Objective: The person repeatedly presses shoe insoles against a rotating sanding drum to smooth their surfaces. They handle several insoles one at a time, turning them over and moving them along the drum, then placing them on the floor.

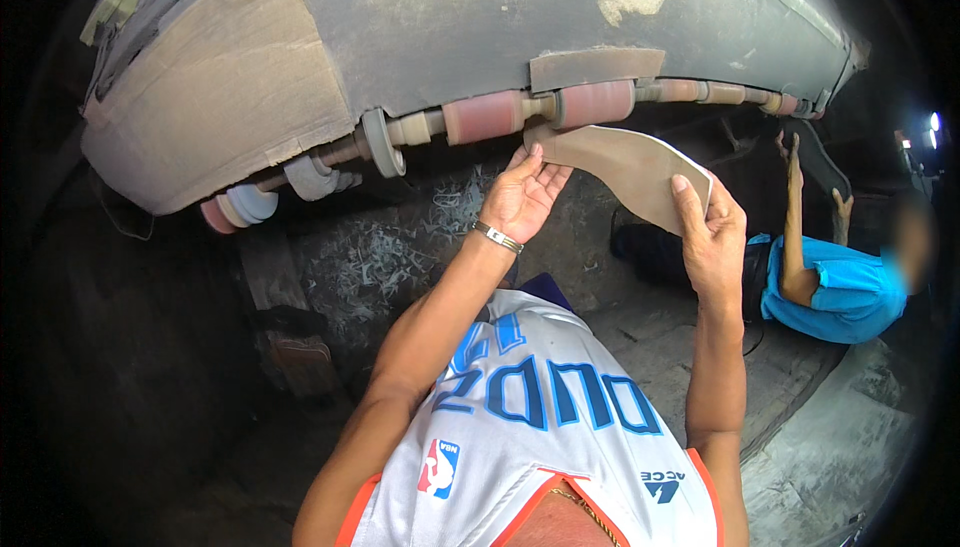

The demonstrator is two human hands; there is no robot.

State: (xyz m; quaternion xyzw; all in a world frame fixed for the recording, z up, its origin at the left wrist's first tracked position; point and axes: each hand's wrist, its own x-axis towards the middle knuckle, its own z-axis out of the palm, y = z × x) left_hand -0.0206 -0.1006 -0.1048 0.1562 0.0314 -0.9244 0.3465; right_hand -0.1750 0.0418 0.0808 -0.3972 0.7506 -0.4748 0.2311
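Observation:
Both my hands hold a thin, tan, sole-shaped piece (635,172) with a pale edge, below a row of sanding drums. My left hand (527,192) is closed on its left end, thumb on top and fingers beneath. On its right end my right hand (712,237) is closed too, thumb on the upper face. The far edge of the sole lies right under a reddish sanding drum (595,104); whether they touch I cannot tell. A second reddish drum (482,118) sits to the left on the same shaft.
A large grey machine housing (450,22) with a cardboard sheet (225,87) spans the far side. More wheels (378,143) line the shaft. To the right, a person in a blue shirt (835,287) holds a dark sole (820,162) at the shaft's far end. Pale scraps (380,247) lie below.

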